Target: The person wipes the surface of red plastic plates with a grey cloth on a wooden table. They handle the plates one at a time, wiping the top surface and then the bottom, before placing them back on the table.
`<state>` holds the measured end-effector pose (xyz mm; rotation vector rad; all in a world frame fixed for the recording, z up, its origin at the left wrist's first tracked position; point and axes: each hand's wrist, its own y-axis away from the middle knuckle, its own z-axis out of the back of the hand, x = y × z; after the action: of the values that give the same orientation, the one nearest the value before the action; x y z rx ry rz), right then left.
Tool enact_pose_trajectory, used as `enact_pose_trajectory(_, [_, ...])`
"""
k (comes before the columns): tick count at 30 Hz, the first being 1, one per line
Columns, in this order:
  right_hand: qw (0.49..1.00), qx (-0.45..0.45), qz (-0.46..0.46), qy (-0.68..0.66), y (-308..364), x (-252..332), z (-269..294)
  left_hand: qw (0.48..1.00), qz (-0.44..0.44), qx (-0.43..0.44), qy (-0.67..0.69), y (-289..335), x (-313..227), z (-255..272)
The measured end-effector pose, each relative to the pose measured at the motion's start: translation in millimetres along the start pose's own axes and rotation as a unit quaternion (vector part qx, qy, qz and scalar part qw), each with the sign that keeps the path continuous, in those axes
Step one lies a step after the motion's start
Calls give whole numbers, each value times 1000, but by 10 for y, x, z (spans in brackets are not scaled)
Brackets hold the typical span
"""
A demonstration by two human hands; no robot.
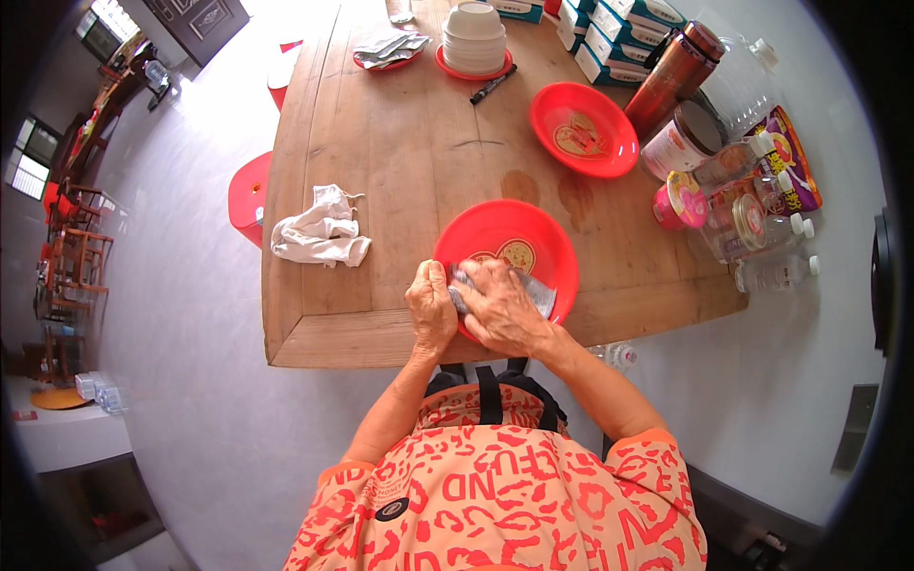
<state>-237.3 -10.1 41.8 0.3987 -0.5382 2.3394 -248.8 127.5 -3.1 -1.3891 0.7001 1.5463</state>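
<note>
A red plate (pixel 550 249) with a gold pattern in its middle lies near the front edge of the wooden table. My left hand (pixel 433 306) is closed on the plate's left rim. Inside the plate, my right hand (pixel 497 303) presses a grey cloth (pixel 541 294) against the surface, its fingers bunched over the cloth and slightly blurred. Part of the cloth sticks out to the right from under that hand. Farther back stands a second red plate (pixel 612 133) with a similar gold pattern.
White cloth gloves (pixel 319 233) lie at left. Behind are stacked white bowls (pixel 473 43), a black marker (pixel 493 85) and several boxes (pixel 614 48). A copper-coloured flask (pixel 678 71), a canister (pixel 678 143) and several clear bottles (pixel 776 271) crowd the right edge. A red stool (pixel 248 198) stands beside the table.
</note>
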Motion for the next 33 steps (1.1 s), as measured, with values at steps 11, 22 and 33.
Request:
enact_pose_trajectory(11, [985, -79, -75, 135, -184, -304, -41, 1000, 15, 11, -12, -1, -1, -8])
enact_pose_trajectory(22, [958, -14, -152, 241, 117, -208, 86, 1000, 18, -26, -5, 26, -51, -38])
enact_pose_trajectory(33, [997, -51, -50, 35, -211, -27, -76, 999, 31, -8, 11, 5, -75, -27])
